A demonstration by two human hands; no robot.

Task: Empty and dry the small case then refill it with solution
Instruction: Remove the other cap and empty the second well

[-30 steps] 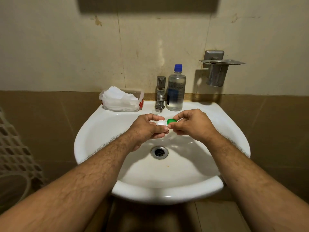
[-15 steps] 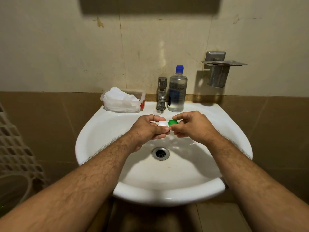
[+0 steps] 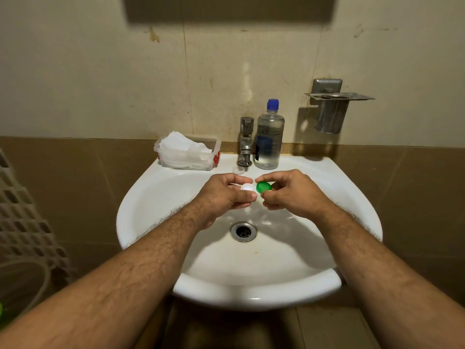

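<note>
Head view. Both grips are clamped on the small case [image 3: 247, 188], which is being held above the far half of the sink [image 3: 151, 197], between the tap [image 3: 245, 142] and the drain [image 3: 243, 231]. The left hand [image 3: 224, 195] is pinching the white-capped end between thumb and curled fingers. The right hand [image 3: 292, 192] is pinching the green cap [image 3: 263, 186] between thumb and fingertips.

Key relation: the long axis of the case is running left to right, level with the sink's far rim, with the white end at the left and the green end at the right. Each hand is therefore sitting directly on its own end. The green cap is tilting, its flat face turned toward the camera and lifted clear of the case body; it appears to be coming off or already free, though the thread is hidden by the fingers. The coming move probably calls for the right hand to carry this cap aside while the left hand keeps the body steady.

The solution bottle [image 3: 269, 137] is standing upright just right of the tap, nearer the right hand. The tissue box [image 3: 187, 153] is sitting at the far left of the rim, nearer the left hand.

Change from the earlier frames: the green cap is now showing more of its round face, and the right hand's fingers are spreading wider around it. Both hands are staying in the same place over the sink.
</note>
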